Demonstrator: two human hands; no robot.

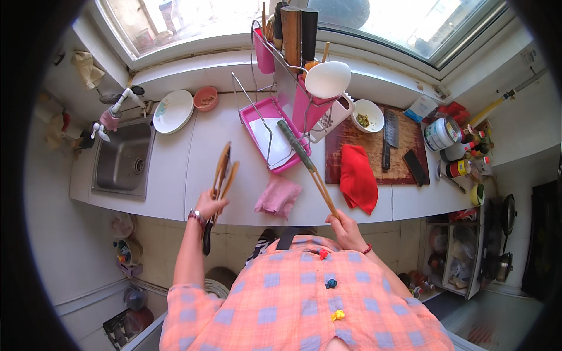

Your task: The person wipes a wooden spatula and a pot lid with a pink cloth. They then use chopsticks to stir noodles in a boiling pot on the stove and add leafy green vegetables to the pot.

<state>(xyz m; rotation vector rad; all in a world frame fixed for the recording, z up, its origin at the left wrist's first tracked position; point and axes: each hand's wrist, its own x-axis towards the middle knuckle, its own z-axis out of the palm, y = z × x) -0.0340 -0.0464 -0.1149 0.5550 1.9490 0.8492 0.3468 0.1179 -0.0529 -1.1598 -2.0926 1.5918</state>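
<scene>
My left hand (207, 206) is closed around several long utensils (223, 171), held upright over the front of the counter. Some are light wooden sticks; a black handle pokes out below the fist, and blur hides their exact kinds. In my right hand (347, 230) are the thin ends of brown chopsticks (322, 188) with dark green thick ends. They slant up to the left, the green part passing over a pink tray (303, 154) in a wire rack (268, 125). A crumpled pink cloth (278, 196) lies between my hands.
At left are a steel sink (120, 160), stacked plates (173, 112) and a pink bowl (206, 97). A cutting board (406, 151) holds a cleaver (390, 136), a white bowl (369, 115) and a phone (415, 167). A red cloth (358, 180) overhangs its front edge. Bottles (459, 168) crowd the right.
</scene>
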